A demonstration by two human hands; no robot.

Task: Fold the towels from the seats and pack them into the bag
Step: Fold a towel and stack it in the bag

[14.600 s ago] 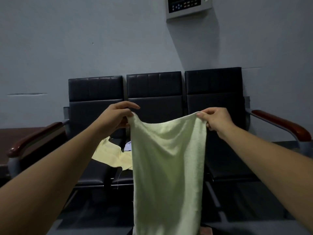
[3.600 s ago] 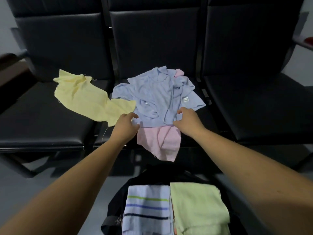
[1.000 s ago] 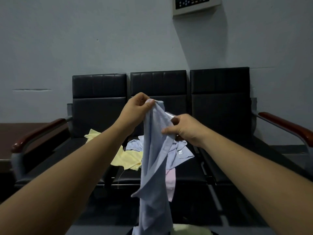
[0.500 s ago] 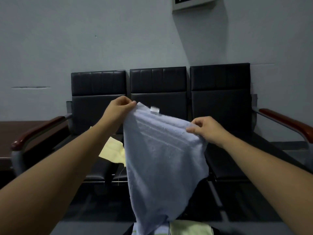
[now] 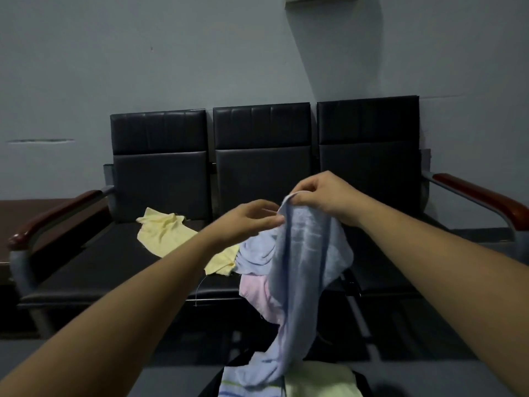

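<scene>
Blue towel: the blue towel was spread wide between both hands half a second ago; now it hangs bunched in one long drape from a single top corner; its lower end reaches down to the folded towels in the bag.
Right hand: the right hand is clamped on that top corner, thumb and fingers pinching the hem, above the middle seat.
Left hand: the left hand has left its own corner and come across; its fingers stretch to the hanging edge just below the right hand; it is blurred, so I cannot tell whether it pinches or only touches.
Meaning: the spread is lost and no fold is made yet; this looks like a re-grip to find a better edge.
Bag: the bag on the floor holds a striped towel and a pale green towel, folded side by side.
Seats: on the seats wait a yellow towel, a second blue towel and a pink towel.
</scene>
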